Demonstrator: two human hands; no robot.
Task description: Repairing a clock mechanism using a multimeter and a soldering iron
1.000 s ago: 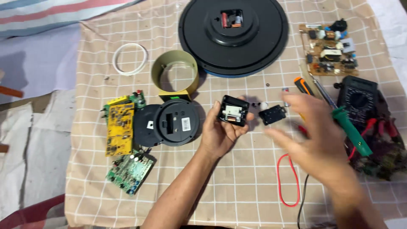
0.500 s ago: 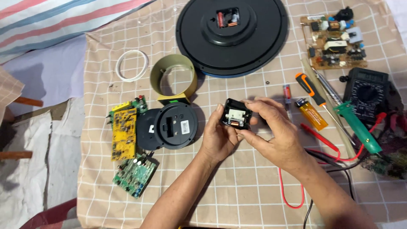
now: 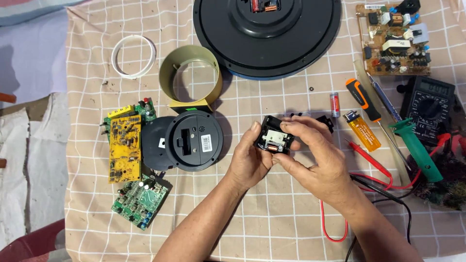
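Both hands (image 3: 291, 155) now around mechanism (image 3: 274, 137)

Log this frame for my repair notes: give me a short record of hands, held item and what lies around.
left hand: grips the small black clock movement from its left side
right hand: fingers on the movement's right and front edge
movement: open, coil and white parts showing
surface: checked cloth
left of hands: round black housing, yellow circuit board, green circuit board
above: large black disc, olive ring, white ring
right: orange lighter, screwdriver, multimeter
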